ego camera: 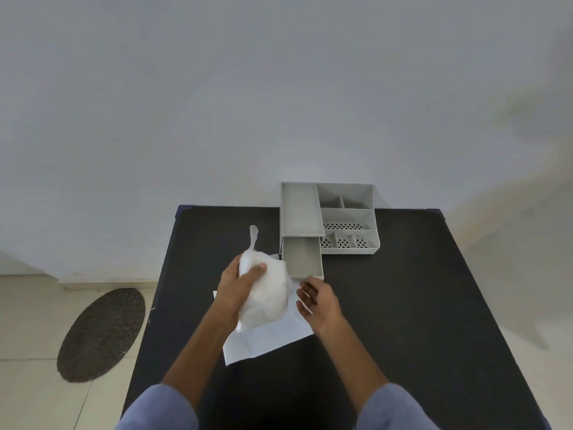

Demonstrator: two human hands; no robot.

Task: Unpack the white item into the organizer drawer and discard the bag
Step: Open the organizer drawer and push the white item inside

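The left hand has its grip closed around a white bundle, thumb across the top, holding it just above a flat white bag that lies on the black worktop. A thin twisted tail of the bundle sticks up beyond the fingers. The right hand hovers beside the bundle, its grip loose and empty, fingertips near the bag's edge. Just beyond both hands stands a grey organizer, its drawer pulled out toward the person and empty. On the tiled floor at left lies a dark oval mat.
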